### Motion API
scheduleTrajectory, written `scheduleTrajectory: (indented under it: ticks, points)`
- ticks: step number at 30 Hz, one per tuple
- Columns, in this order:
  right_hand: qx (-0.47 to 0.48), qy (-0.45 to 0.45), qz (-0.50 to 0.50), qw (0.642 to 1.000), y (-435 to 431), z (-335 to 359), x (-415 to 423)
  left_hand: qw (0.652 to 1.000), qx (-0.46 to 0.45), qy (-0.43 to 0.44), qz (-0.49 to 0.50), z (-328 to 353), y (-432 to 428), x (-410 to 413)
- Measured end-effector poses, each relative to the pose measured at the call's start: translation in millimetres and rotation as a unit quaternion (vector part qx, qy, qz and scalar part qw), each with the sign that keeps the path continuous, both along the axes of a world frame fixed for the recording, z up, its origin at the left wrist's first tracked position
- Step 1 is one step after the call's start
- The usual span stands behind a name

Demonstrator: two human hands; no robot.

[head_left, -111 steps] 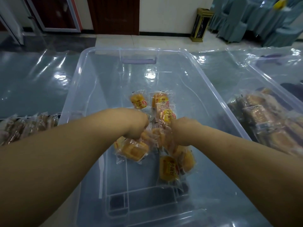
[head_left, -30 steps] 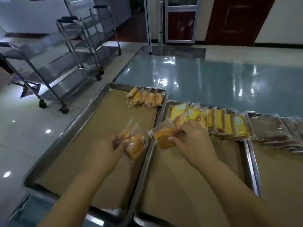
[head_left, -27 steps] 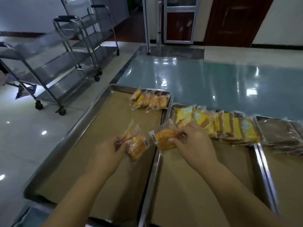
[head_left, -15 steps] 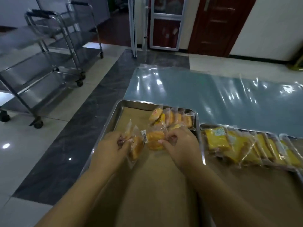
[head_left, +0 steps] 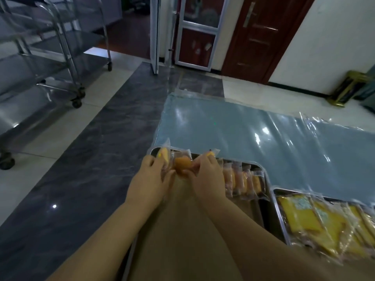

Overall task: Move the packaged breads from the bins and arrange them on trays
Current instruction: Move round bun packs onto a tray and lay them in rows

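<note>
Both hands were up at the far end of the tray (head_left: 183, 203), the one lined with brown paper, right where the line of bread starts. The left hand (head_left: 150, 183) had its fingers (head_left: 151, 161) curled around a pale yellow pack (head_left: 164, 156), holding it upright on its edge. The right hand (head_left: 207, 177) had its fingers (head_left: 209, 161) closed over another pack (head_left: 211, 154), whose crimped end stuck up past the knuckles. An orange bun (head_left: 182, 166) in clear wrap was squeezed between the two hands. Couldn't tell which hand really had it, and both thumbs looked to be on it.

Why on edge like that? Look at the row of buns (head_left: 241, 181) just to the right of the right hand. They stood tilted and overlapping along the tray's back wall, like files in a drawer, so my guess is the three packs were about to go on the left end of that row, in the same lean. Packing them that way fits far more per tray than laying them flat.

Most of the brown paper was bare, so I'd say this tray had only just been started. The second tray (head_left: 280, 211) next to it carried big yellow packs (head_left: 308, 218), overlapped the same way, so each kind seemed to get its own tray. Both trays sat on the counter (head_left: 233, 130) with its shiny blue cover. The wrappers looked slippery, so the packs could easily flop over once let go.
</note>
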State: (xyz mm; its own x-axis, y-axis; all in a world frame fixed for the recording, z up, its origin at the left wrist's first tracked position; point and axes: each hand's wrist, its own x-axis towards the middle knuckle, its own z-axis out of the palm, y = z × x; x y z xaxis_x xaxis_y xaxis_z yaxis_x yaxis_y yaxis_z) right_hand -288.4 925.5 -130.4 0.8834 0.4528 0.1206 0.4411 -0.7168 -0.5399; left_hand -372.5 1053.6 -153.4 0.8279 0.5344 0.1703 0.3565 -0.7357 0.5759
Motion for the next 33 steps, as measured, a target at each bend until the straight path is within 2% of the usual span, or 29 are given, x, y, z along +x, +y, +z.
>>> scheduleTrajectory:
  ticks: [7,9,12,15,18,22,29,33]
  points:
    - [-0.046,0.101,0.101,0.989,-21,-24,4,0.994,-0.037,-0.041,-0.093,-32,5,2]
    - [-0.059,0.119,0.124,0.983,-37,-23,5,0.992,-0.043,-0.018,-0.121,-37,3,-5]
    - [-0.102,0.082,0.140,0.981,-54,-19,10,0.987,-0.038,0.042,-0.153,-45,-3,-15]
    - [-0.102,0.037,0.109,0.988,-55,-15,13,0.986,-0.001,0.035,-0.162,-47,-6,-17]
    - [-0.065,0.043,0.060,0.995,-46,-16,11,0.989,0.010,0.005,-0.151,-46,-7,-13]
    - [-0.065,0.027,0.034,0.997,-28,-22,12,0.992,0.023,-0.009,-0.126,-41,-2,4]
    - [-0.102,0.068,0.017,0.992,-18,-8,20,0.992,0.042,0.031,-0.116,-34,2,18]
    - [-0.111,0.041,0.035,0.992,-37,12,11,0.990,0.029,0.076,-0.118,-27,1,-5]
